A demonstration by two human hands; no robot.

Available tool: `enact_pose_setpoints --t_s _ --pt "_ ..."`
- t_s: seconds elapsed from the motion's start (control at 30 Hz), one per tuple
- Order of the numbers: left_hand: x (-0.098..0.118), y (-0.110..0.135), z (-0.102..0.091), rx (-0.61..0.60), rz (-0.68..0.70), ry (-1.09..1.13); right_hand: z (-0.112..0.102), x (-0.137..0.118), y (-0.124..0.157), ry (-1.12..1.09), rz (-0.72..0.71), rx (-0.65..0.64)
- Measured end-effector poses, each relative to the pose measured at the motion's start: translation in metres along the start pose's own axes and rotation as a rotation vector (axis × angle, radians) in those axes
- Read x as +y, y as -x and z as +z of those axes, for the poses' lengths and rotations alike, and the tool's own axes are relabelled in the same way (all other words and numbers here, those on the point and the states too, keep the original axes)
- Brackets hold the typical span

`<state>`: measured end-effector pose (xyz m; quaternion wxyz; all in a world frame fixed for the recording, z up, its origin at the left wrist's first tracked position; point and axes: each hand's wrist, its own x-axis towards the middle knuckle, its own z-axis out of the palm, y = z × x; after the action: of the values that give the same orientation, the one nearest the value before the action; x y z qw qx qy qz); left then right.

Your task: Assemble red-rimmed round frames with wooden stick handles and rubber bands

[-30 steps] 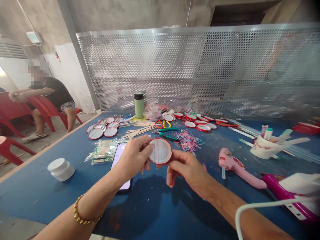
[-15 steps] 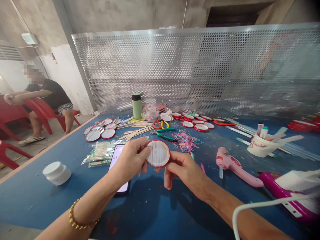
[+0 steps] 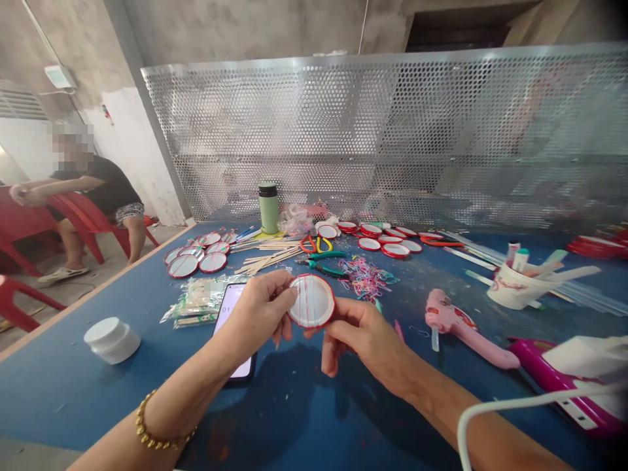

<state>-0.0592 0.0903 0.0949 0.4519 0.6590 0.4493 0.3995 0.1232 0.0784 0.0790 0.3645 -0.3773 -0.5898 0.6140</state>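
A round white disc with a red rim (image 3: 314,302) is held up over the blue table, its face toward me and crossed by faint reddish lines. My left hand (image 3: 262,307) pinches its left edge between thumb and fingers. At the lower right edge, my right hand (image 3: 360,330) grips the rim with thumb and index finger, the other fingers curled below. Partly behind my left hand lies a phone (image 3: 243,369) with a lit screen. Beyond the disc are teal-handled pliers (image 3: 326,269) and a heap of coloured paper clips (image 3: 367,278).
Similar discs lie at left (image 3: 183,265) and at the back (image 3: 395,250). To the right are a pink glue gun (image 3: 458,330), a paper cup (image 3: 515,288) with pens and sticks, and a white cable (image 3: 515,400). A white jar (image 3: 112,340) stands left; a seated person (image 3: 95,190) is beyond.
Almost nothing differs. Both hands keep their hold on the disc, and the view has shifted very slightly.
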Motion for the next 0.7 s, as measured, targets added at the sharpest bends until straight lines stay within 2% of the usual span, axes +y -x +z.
enact_pose_setpoints --t_s 0.13,0.33,0.47,0.6,0.7 --pt "0.001 0.001 0.0 -0.017 -0.008 0.023 -0.001 0.002 0.0 -0.048 -0.009 0.015" --pt "0.001 0.002 0.0 -0.071 -0.022 0.04 -0.009 0.009 -0.005 -0.258 0.005 0.002" --pt "0.002 0.004 0.0 -0.123 -0.039 -0.014 -0.019 0.013 -0.009 -0.313 -0.024 0.103" --pt "0.003 0.007 0.001 -0.087 0.01 -0.209 -0.023 0.004 -0.007 -0.152 -0.108 0.228" --pt "0.003 0.007 0.003 -0.049 0.065 -0.319 -0.02 -0.004 -0.002 0.099 -0.139 0.209"
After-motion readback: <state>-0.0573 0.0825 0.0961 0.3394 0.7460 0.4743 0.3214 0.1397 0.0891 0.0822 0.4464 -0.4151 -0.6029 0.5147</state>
